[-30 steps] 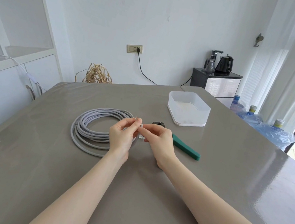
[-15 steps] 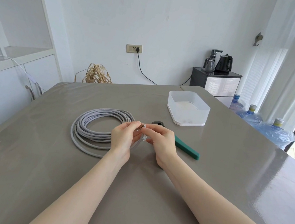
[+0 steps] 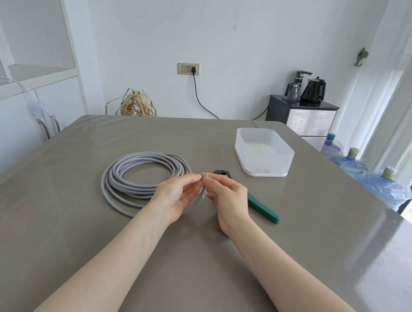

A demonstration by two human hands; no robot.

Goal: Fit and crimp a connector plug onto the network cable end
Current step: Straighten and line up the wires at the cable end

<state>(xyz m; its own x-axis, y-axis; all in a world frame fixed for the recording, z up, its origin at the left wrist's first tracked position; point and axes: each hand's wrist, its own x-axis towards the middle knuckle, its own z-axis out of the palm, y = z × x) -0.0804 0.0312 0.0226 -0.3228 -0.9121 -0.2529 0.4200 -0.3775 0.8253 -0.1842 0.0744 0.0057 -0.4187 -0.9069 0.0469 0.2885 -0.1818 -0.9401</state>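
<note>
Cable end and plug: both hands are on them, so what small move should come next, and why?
Probably push the clear plug further onto the cable end. The left hand pinches the cable, the right hand pinches the plug, and the green-handled crimper lies untouched behind. Whether the wires are seated is too small to tell.

Both forearms extended; left hand (image 3: 175,196) and right hand (image 3: 230,199) meet, fingertips pinching.
</note>
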